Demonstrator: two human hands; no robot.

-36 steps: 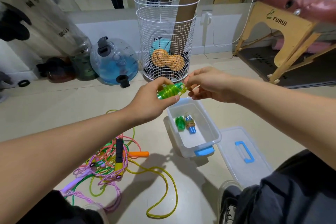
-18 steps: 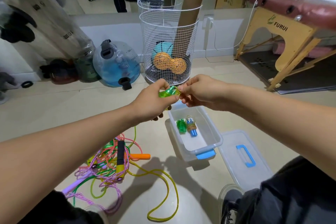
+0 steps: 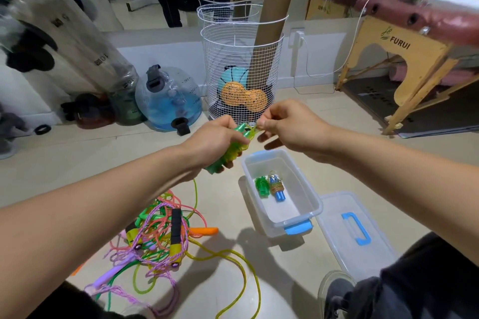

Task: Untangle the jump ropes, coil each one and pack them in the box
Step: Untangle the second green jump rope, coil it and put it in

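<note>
The green jump rope [image 3: 234, 149] looks light, its plastic cord springy and a little slippery, so I judge the coil can loosen; the best place to hold is around both handles with the wraps under the fingers. The left hand [image 3: 216, 138] grips this bundle, fingers curled around it. The right hand [image 3: 287, 124] pinches the yellow-green cord end at the top. All this is above the far end of the box [image 3: 315, 208], not yet inside
</note>
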